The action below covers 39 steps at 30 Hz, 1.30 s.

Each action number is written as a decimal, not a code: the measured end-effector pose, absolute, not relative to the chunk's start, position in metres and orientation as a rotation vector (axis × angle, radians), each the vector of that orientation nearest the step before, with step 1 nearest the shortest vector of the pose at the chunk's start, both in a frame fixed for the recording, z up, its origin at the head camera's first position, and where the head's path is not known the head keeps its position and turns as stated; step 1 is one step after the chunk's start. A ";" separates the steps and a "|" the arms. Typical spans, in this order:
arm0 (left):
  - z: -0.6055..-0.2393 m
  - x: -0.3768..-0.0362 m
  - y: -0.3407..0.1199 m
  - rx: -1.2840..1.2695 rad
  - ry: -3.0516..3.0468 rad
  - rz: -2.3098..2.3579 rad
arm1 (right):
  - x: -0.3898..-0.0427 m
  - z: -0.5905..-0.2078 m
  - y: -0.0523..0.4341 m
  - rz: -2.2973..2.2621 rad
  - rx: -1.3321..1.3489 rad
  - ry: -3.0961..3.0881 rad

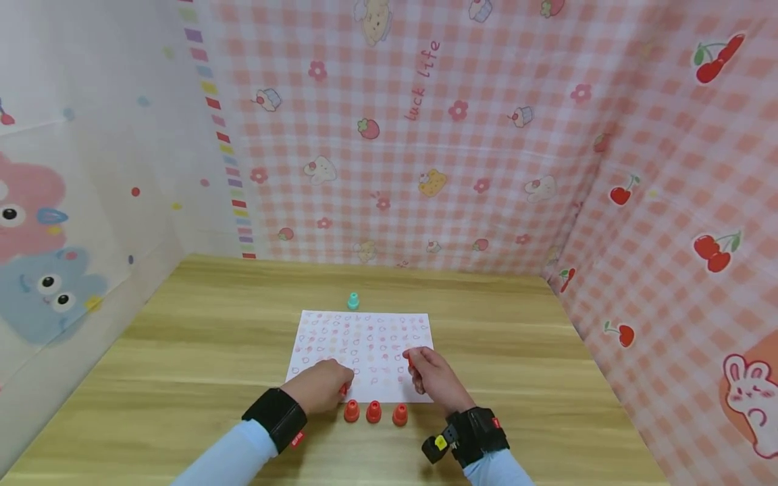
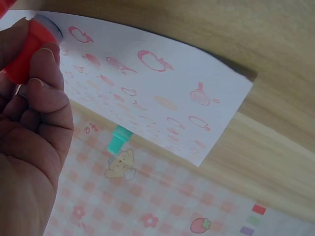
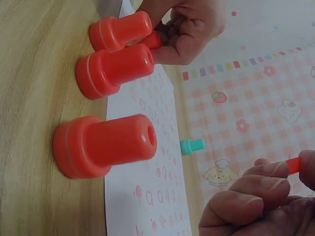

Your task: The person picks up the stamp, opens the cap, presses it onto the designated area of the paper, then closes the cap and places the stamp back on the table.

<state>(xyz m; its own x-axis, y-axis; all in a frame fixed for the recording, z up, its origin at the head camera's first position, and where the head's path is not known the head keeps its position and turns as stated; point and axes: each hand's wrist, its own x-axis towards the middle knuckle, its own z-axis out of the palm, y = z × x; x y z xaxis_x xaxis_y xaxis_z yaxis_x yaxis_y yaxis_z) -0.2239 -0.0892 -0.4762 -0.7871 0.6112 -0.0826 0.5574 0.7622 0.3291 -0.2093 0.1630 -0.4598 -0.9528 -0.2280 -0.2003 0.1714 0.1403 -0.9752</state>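
My left hand (image 1: 322, 386) grips a red stamp (image 2: 32, 46) between thumb and fingers. In the left wrist view its grey underside edge is at the white paper (image 1: 389, 393); whether it touches is not clear. Rows of small red and pink stamped pictures cover much of the sheet. Over the paper's right part, my right hand (image 1: 434, 379) pinches a small red cap (image 3: 293, 166), largely hidden by the thumb and fingers. Three red stamps stand upright along the near edge of the paper: a left one (image 1: 351, 412), a middle one (image 1: 373, 412) and a right one (image 1: 400, 414).
A teal stamp (image 1: 353, 302) stands just beyond the paper's far edge. The wooden table (image 1: 504, 337) meets a pink checked cloth (image 1: 395, 162) at the back, with more printed cloth on both sides.
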 end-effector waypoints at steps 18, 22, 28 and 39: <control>-0.474 -0.225 -0.091 0.936 2.773 0.409 | -0.207 -0.460 0.168 -1.904 -0.047 2.132; -0.468 -0.229 -0.094 0.934 2.804 0.416 | -0.208 -0.459 0.169 -1.891 -0.048 2.141; -0.447 -0.234 -0.097 0.897 2.865 0.543 | -0.211 -0.459 0.170 -1.893 -0.039 2.155; -0.435 -0.238 -0.090 0.847 2.869 0.900 | -0.209 -0.460 0.166 -1.930 -0.059 2.157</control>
<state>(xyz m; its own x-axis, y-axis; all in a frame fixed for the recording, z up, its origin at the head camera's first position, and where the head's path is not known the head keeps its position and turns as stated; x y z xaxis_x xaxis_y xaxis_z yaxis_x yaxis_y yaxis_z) -0.2381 -0.0901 -0.4354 -0.8527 0.5032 0.1400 0.4930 0.6868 0.5340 -0.2095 0.1662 -0.4596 -0.9690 -0.1923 -0.1548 0.1326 0.1237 -0.9834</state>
